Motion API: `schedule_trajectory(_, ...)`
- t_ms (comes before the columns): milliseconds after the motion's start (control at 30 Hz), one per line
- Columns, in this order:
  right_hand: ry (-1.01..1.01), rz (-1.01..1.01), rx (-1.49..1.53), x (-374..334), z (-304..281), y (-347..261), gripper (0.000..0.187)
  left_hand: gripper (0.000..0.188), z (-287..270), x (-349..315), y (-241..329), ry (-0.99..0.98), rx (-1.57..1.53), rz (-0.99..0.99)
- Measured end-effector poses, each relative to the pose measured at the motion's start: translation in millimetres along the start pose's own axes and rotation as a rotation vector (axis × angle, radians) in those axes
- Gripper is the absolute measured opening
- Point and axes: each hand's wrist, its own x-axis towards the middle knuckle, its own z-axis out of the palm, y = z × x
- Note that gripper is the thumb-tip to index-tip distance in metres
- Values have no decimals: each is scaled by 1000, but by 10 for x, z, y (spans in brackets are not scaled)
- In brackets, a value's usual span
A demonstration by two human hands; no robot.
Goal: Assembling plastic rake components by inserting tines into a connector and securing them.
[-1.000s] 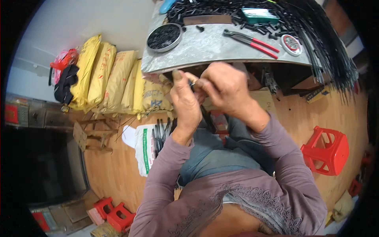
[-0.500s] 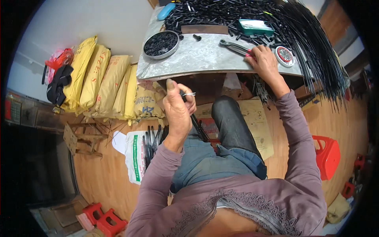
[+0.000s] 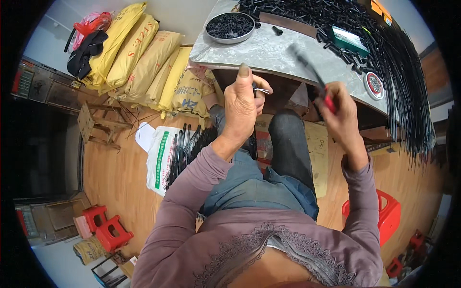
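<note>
My left hand (image 3: 241, 110) is raised in front of the table edge, thumb up, fingers closed around a black rod with thin pale wires (image 3: 262, 90) sticking out at its top. Most of the rod is hidden by the hand and the lap. Higher up on the right, my right hand (image 3: 341, 108) grips red-handled pliers (image 3: 311, 68) by the handles. Their dark metal head is smeared by motion and points up and left over the grey tabletop (image 3: 269, 53). Near this hand stands a round tin (image 3: 380, 97) of small bits.
A dish (image 3: 230, 41) of small black rings sits at the table's left. Behind are heaped black parts (image 3: 307, 12), a green box (image 3: 354, 47) and long black rods (image 3: 408, 96). Yellow sacks (image 3: 129, 57) line the left; a red stool (image 3: 389, 216) stands right.
My right hand has picked the pliers up off the tabletop and drawn them back toward me. The view has shifted; my left hand still holds the rod.
</note>
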Motion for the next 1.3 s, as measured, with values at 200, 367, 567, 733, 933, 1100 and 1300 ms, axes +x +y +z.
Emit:
schedule_trajectory(200,-27,-303,-334,66,-165,-323,45,70,-6,-11,-18,77,57,13)
schedule_trajectory(367,-54,-385,-415,115,-207,-364,40,70,-53,-32,-14,78,60,22)
schedule_trajectory(567,-558,396,543,-148,-79,-409,21,68,-20,1,-8,118,118,99)
schedule_trajectory(733,-1060,854,1291,-277,11,-258,34,67,-17,-28,-95,118,180,91)
schedule_trajectory(933,-679,334,478,-123,-226,-391,24,67,-71,-36,-118,108,159,52)
schedule_trajectory(1100,-970,801,1083,-386,-76,-456,23,69,-20,-137,-100,134,191,0)
schedule_trajectory(1300,-531,22,296,-154,-226,-440,33,69,-1,-187,-86,139,193,21)
